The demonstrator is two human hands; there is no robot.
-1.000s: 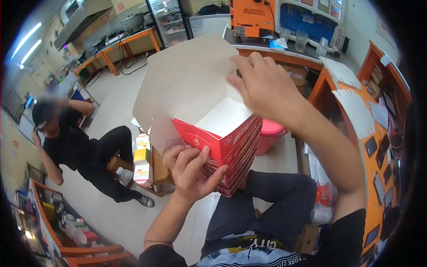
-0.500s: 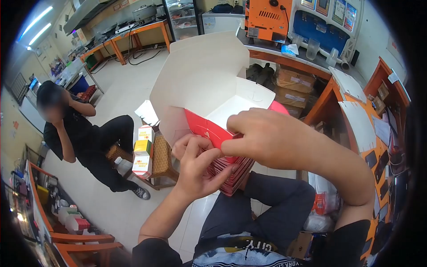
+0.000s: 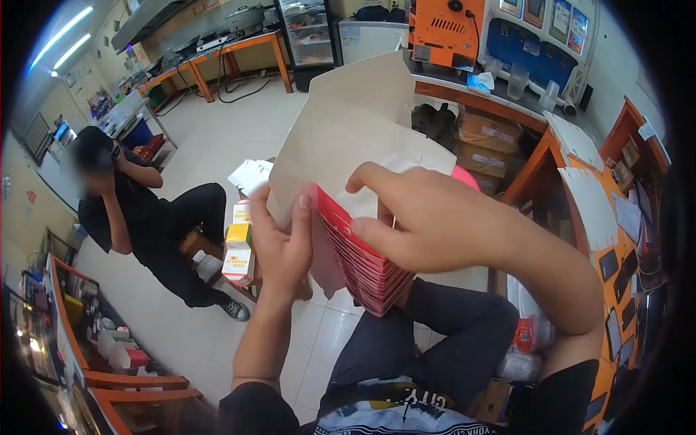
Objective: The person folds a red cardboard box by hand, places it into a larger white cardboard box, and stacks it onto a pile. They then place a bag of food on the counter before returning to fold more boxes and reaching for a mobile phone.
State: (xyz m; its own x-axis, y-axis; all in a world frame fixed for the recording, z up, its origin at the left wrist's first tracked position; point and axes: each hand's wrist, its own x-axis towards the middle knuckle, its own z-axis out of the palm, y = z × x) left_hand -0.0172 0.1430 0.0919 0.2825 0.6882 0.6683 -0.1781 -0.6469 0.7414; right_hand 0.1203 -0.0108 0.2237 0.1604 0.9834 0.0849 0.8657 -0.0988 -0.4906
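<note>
In front of my chest I hold a thick stack of nested red cardboard boxes [image 3: 366, 264]. The top box [image 3: 348, 145] is white inside, with its tall lid flap standing up. My left hand [image 3: 283, 243] grips the stack's left side, thumb up against the flap. My right hand [image 3: 420, 221] comes in from the right and pinches the front wall of the top box between thumb and fingers. My dark trousers [image 3: 428, 341] show below.
A person in black [image 3: 138, 217] sits at the left next to a wicker stool [image 3: 250, 283] bearing small coloured cartons [image 3: 239, 250]. A counter with an orange machine [image 3: 446, 29] and cardboard boxes [image 3: 489, 138] lies beyond. An orange desk [image 3: 616, 239] stands right, a pink bucket [image 3: 467, 177] behind the stack.
My right hand came down from the lid flap to the front wall of the top box. The box has been squeezed narrower, and my left hand turned upright against its side.
</note>
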